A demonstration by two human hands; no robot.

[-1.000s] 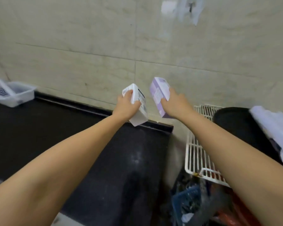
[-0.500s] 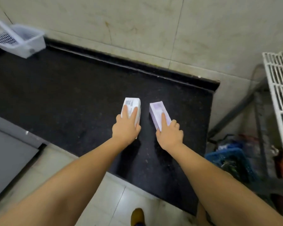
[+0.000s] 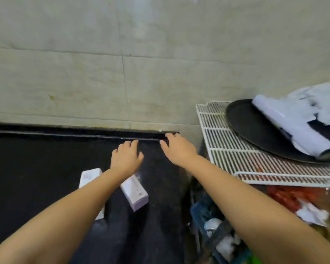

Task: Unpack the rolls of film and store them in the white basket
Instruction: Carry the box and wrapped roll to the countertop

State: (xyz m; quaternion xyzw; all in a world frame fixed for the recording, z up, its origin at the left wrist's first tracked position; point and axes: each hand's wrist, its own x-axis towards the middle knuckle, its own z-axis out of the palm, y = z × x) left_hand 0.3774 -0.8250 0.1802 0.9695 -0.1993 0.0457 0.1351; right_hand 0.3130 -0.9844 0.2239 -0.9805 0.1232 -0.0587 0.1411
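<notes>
Two film boxes lie on the black countertop [image 3: 36,178]. The white box [image 3: 89,176] is partly hidden under my left forearm. Just right of that arm lies the pale purple box [image 3: 134,192]. My left hand [image 3: 127,156] hovers beyond the boxes with fingers apart, holding nothing. Near the counter's back right corner my right hand [image 3: 176,147] is also empty, fingers spread. The white basket is out of view.
A white wire rack [image 3: 236,153] stands right of the counter with a black round tray [image 3: 255,134] and a roll of clear film [image 3: 291,124] on it. Below the rack sit a blue crate [image 3: 204,216] and clutter. A tiled wall backs the counter.
Both hands have let go of the boxes, which now lie on the counter, and moved forward and right toward the rack. The view has swung right, and the white basket has left it.
</notes>
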